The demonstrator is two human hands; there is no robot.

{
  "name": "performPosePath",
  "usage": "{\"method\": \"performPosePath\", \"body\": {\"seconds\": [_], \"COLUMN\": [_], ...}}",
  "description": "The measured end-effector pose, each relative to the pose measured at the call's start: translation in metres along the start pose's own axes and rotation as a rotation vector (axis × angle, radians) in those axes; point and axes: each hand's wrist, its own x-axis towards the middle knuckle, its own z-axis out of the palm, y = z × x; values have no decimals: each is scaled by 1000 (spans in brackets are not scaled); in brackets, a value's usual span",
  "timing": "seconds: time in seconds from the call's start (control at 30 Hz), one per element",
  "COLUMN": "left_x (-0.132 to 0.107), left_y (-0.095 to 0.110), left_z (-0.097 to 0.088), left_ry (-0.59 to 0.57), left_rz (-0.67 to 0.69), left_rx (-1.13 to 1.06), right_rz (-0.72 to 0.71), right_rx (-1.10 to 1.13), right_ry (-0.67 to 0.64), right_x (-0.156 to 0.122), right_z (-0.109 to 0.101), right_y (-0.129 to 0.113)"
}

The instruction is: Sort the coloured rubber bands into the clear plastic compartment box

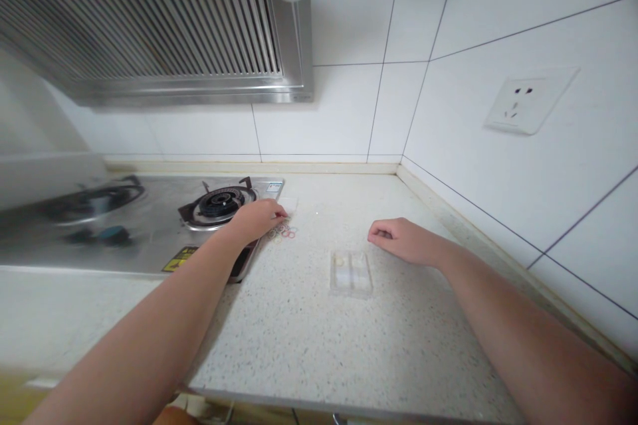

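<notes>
A small heap of thin coloured rings (284, 233), red, pale and greenish, lies on the counter beside the stove's right edge. My left hand (259, 218) is over the far side of this heap, its thumb and fingertips pressed together; whatever is between them is too small to make out. To the right stands a clear plastic box (351, 273) with a divider down its middle. One yellowish ring shows in its far left compartment. Just beyond the box's right side, my right hand (403, 240) hovers with its fingers curled in, and nothing shows in them.
A steel gas stove (149, 252) with black burners (222, 202) takes up the left side. Above it hangs a range hood (199, 89) with a white cable. The speckled counter (299, 345) ends at tiled walls; a socket (518, 103) is on the right wall.
</notes>
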Motion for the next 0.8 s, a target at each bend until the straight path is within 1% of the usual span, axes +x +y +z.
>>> {"method": "performPosePath", "body": {"seconds": [0.17,0.37,0.63,0.8], "left_x": [2,2,0,-1], "left_y": [1,3,12,19], "left_z": [2,1,-5,-5], "left_ry": [-12,-5,55,89], "left_rz": [33,28,22,-2], "left_rx": [0,2,-20,-65], "right_rz": [4,8,6,4], "right_rx": [4,3,3,7], "right_ry": [-8,-5,-3,-9], "right_x": [-1,-1,-1,-1], "right_z": [0,1,1,1], "right_y": [-1,0,-1,-3]}}
